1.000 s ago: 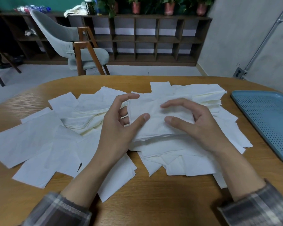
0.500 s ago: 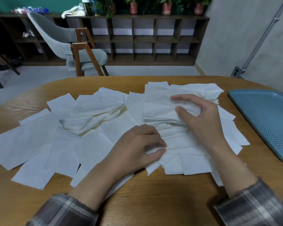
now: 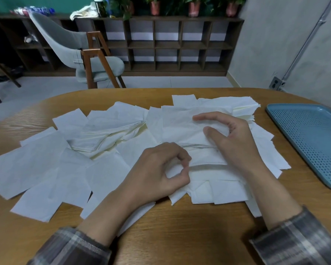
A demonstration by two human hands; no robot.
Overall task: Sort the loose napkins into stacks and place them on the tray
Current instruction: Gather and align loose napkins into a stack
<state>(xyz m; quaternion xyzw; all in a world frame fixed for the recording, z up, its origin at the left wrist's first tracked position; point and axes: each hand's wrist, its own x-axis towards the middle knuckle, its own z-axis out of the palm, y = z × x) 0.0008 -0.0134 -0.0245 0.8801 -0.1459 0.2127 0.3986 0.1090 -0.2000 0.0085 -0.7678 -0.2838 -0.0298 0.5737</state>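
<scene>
Left grip: the left hand (image 3: 161, 169) is curled, thumb and forefinger nearly meeting in a pinch at the near edge of a napkin (image 3: 204, 161) – whether paper is actually caught between them I cannot tell.
Right grip: the right hand (image 3: 231, 138) is half open, fingers arched and spread, thumb and fingertips resting on top of the gathered stack (image 3: 182, 127); it presses rather than clasps.
Why held so: one hand seems to pin the pile flat so that the other can tease a single sheet free without dragging its neighbours.
Napkins: white, thin, spread over the middle of the desk (image 3: 180, 236) – loose single sheets (image 3: 27, 165) fanned out to the left, a rough layered heap (image 3: 107, 134) left of centre, a tidier pile under the right hand.
Tray: the blue perforated tray (image 3: 310, 138) sits at the right edge of the desk, just beside the pile, with no napkins on the part in view.
Progress: early by my reading; most sheets lie unsorted.
Risk: the paper is light and likely to slide or crease when lifted.
</scene>
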